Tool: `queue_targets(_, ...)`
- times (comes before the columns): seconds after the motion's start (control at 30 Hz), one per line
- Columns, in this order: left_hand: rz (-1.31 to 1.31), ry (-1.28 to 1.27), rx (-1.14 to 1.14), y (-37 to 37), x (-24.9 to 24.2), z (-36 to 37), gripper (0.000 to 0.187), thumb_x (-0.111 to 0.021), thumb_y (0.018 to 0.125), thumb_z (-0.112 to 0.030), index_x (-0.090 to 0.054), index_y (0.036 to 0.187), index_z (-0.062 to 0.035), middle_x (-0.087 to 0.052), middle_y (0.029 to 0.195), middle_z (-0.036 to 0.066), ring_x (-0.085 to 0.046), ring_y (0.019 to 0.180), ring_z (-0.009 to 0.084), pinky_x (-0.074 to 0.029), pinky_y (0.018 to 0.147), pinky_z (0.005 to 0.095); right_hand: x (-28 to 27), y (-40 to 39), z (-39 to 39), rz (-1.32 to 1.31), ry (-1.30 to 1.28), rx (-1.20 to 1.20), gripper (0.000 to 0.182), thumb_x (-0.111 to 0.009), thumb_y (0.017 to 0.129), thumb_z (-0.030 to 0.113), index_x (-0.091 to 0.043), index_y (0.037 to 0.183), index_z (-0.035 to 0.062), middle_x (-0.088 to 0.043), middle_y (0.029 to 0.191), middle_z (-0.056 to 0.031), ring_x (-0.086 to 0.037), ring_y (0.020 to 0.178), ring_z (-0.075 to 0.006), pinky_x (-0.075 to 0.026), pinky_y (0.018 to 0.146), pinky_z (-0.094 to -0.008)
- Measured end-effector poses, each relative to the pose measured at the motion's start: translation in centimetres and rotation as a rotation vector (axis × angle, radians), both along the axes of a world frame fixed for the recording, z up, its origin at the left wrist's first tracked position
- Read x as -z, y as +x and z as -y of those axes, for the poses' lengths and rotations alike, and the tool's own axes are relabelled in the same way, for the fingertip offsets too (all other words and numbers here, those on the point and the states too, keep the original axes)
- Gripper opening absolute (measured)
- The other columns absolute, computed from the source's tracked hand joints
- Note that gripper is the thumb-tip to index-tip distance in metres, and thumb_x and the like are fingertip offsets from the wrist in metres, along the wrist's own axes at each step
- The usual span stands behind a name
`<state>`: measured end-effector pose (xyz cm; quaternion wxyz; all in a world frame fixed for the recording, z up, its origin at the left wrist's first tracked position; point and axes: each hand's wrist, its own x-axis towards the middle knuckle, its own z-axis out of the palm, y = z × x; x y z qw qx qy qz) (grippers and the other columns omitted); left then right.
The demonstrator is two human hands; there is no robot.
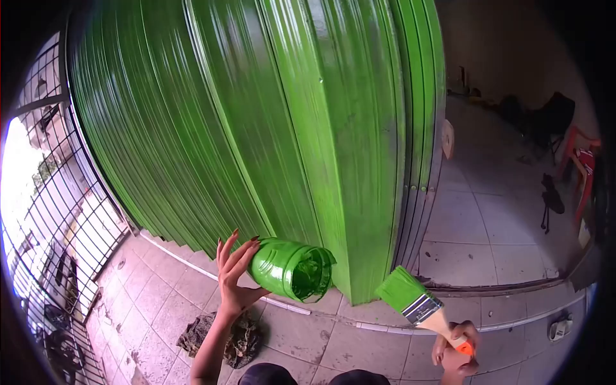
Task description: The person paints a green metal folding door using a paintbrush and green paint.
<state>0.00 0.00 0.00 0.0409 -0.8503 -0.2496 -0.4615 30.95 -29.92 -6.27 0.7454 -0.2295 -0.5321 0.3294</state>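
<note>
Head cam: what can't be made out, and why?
Head view, all:
Far end of the cut plastic bottle: hidden behind left hand's grip.
Part of the paintbrush handle: covered by right hand's grip.
Top of the green ribbed metal panel: cut off by the upper edge.
Dark items at upper right: too dim to identify.
Detail beyond the barred gate: washed out by glare.

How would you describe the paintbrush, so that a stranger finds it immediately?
Start at the tall green ridged panel. To its lower right is the right hand, holding the paintbrush. Its pale handle and silver band set it apart from the green container.
</note>
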Motion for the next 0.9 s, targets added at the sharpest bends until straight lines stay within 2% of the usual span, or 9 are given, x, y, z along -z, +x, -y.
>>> queue_targets(0.07, -0.012, 0.059, -0.020, -1.1, -1.4, -0.3, 0.075, -0.086, 0.053, -0.026, -0.061, 0.123, -0.0119, -0.061, 0.126, 0.008, -0.041, 0.132, 0.0373, -0.018, 0.112, 0.0571, -0.1, -1.2, -0.2, -0.001, 0.061, 0.152, 0.039, -0.075, 0.075, 0.017, -0.048, 0.098, 0.0015, -0.053, 0.075, -0.0133, -0.051, 0.049, -0.0184, -0.045, 0.038, -0.0278)
queue_targets(0.13, -0.024, 0.107, -0.027, 0.6, -1.6, 0.5, 0.075, -0.086, 0.053, -0.026, -0.061, 0.122, -0.0113, -0.061, 0.126, 0.008, -0.041, 0.132, 0.0367, -0.019, 0.112, 0.0570, 3.8, 0.6, 0.7, -0.011, 0.110, 0.454, 0.035, -0.081, 0.068, 0.018, -0.055, 0.085, 0.0007, -0.055, 0.062, -0.0095, -0.053, 0.046, -0.0149, -0.043, 0.041, -0.0255)
queue_targets(0.23, -0.039, 0.157, -0.036, 0.7, -2.6, 0.8, 0.074, -0.086, 0.053, -0.025, -0.062, 0.121, -0.0111, -0.061, 0.125, 0.008, -0.042, 0.131, 0.0362, -0.020, 0.112, 0.0575, 4.3, 0.2, 0.4, 0.023, -0.033, 0.803, 0.027, -0.072, 0.079, 0.023, -0.059, 0.070, 0.0012, -0.053, 0.050, -0.0035, -0.050, 0.040, -0.0082, -0.039, 0.040, -0.0211)
queue_targets(0.3, -0.033, 0.184, -0.039, 1.0, -2.9, 0.9, 0.073, -0.086, 0.053, -0.025, -0.062, 0.121, -0.0113, -0.061, 0.125, 0.008, -0.042, 0.131, 0.0363, -0.019, 0.112, 0.0580, 4.0, -0.1, 0.0, -0.009, -0.228, 0.873, 0.028, -0.065, 0.086, 0.024, -0.060, 0.072, -0.0001, -0.056, 0.053, -0.0045, -0.051, 0.041, -0.0088, -0.037, 0.039, -0.0198)
queue_targets(0.33, -0.024, 0.191, -0.043, 1.2, -2.9, 0.9, 0.072, -0.086, 0.054, -0.023, -0.062, 0.120, -0.0110, -0.061, 0.125, 0.008, -0.042, 0.131, 0.0365, -0.019, 0.112, 0.0583, 2.2, -0.5, 0.5, 0.023, -0.392, 0.842, 0.031, -0.061, 0.090, 0.025, -0.063, 0.078, -0.0026, -0.060, 0.057, -0.0076, -0.056, 0.044, -0.0122, -0.041, 0.040, -0.0208)
queue_targets(0.43, -0.011, 0.228, -0.056, 1.6, -2.5, 1.1, 0.069, -0.085, 0.054, -0.022, -0.063, 0.119, -0.0098, -0.062, 0.124, 0.008, -0.042, 0.131, 0.0369, -0.020, 0.112, 0.0585, -0.7, -1.0, -0.4, -0.165, -0.217, 0.646, 0.029, -0.068, 0.086, 0.024, -0.066, 0.086, -0.0053, -0.064, 0.063, -0.0117, -0.061, 0.048, -0.0166, -0.048, 0.043, -0.0236)
queue_targets(0.53, 0.026, 0.244, -0.077, 2.6, -1.7, 1.7, 0.067, -0.085, 0.058, -0.027, -0.063, 0.117, -0.0034, -0.062, 0.122, 0.011, -0.042, 0.131, 0.0376, -0.021, 0.111, 0.0584, -3.9, -0.2, -1.2, -0.102, 0.054, 0.398, 0.027, -0.077, 0.078, 0.019, -0.067, 0.087, -0.0057, -0.066, 0.068, -0.0158, -0.065, 0.052, -0.0196, -0.053, 0.048, -0.0266)
queue_targets(0.77, 0.165, 0.221, -0.065, 3.5, 0.1, 2.6, 0.065, -0.084, 0.055, -0.025, -0.064, 0.114, -0.0083, -0.063, 0.121, 0.009, -0.042, 0.131, 0.0387, -0.018, 0.111, 0.0587, -10.1, -1.1, -4.2, 0.410, -0.058, 0.473, 0.015, -0.075, 0.074, 0.005, -0.070, 0.085, -0.0035, -0.068, 0.069, -0.0133, -0.066, 0.056, -0.0150, -0.049, 0.051, -0.0220)
queue_targets(0.9, 0.194, 0.209, -0.104, 3.0, 0.4, 2.8, 0.065, -0.084, 0.057, -0.032, -0.064, 0.114, -0.0078, -0.063, 0.122, 0.009, -0.041, 0.132, 0.0387, -0.017, 0.112, 0.0581, -12.3, -2.9, -6.2, 0.409, -0.079, 0.440, 0.013, -0.072, 0.077, 0.005, -0.071, 0.088, -0.0023, -0.067, 0.065, -0.0090, -0.063, 0.052, -0.0102, -0.044, 0.047, -0.0198)
